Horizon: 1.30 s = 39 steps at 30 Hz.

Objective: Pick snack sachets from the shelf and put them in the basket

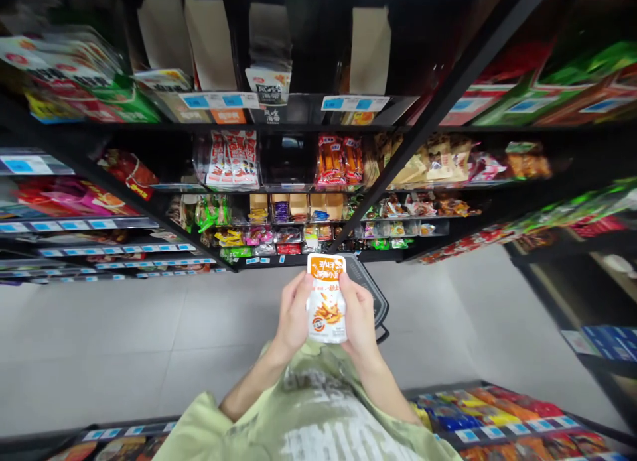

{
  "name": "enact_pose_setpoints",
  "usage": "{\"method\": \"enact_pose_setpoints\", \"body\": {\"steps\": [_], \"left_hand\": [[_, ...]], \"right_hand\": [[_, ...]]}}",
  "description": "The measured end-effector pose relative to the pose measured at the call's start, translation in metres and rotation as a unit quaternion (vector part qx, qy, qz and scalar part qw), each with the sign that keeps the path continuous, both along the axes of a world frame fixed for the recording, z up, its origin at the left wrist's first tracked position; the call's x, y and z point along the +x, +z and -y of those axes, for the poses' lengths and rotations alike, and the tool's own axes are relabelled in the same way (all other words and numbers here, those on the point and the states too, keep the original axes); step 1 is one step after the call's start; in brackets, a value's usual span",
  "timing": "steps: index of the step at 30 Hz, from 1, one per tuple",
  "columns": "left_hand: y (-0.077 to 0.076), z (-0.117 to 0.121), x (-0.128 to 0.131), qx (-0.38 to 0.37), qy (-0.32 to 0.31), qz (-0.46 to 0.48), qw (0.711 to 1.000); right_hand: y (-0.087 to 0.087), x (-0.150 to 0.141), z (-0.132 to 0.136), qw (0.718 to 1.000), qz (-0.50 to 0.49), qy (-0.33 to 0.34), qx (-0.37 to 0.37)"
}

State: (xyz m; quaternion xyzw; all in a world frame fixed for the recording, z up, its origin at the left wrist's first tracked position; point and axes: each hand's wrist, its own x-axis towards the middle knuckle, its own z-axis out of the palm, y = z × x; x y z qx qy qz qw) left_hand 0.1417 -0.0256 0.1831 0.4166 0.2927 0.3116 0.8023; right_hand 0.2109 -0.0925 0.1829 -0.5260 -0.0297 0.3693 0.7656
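A small white-and-orange snack packet (327, 298) is held upright in front of my chest, its printed face turned towards me. My left hand (293, 313) grips its left edge, thumb laid along the front. On the opposite edge my right hand (359, 312) pinches it the same way. The fingers behind the packet are hidden. Below and beyond my right hand, a dark shopping basket (371, 290) shows partly, the rest covered by the packet and my hand.
Ahead stands a black shelf unit (279, 127) with bagged snacks, cardboard boxes and blue-and-white price tags. More shelves run along the left (99, 223) and right (604, 361). Behind me are racks of colourful packets (478, 411). Grey tiled floor (213, 315) lies between.
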Motion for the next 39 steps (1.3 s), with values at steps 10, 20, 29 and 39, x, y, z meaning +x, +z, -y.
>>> {"method": "enact_pose_setpoints", "body": {"steps": [10,20,29,39], "left_hand": [[-0.006,0.006,-0.011,0.003,0.003,-0.005,1.0],[-0.011,0.01,-0.012,0.025,-0.007,-0.021,0.999],[-0.019,0.007,-0.014,0.473,0.106,-0.125,0.866],[-0.019,0.009,-0.012,0.312,-0.098,-0.082,0.941]], "right_hand": [[-0.007,-0.008,0.008,0.999,0.053,-0.001,-0.01],[-0.017,-0.008,0.012,0.997,0.077,-0.009,-0.026],[-0.027,0.003,0.016,0.98,0.179,-0.066,-0.056],[-0.021,0.021,0.009,0.94,0.332,-0.082,0.004]]}}
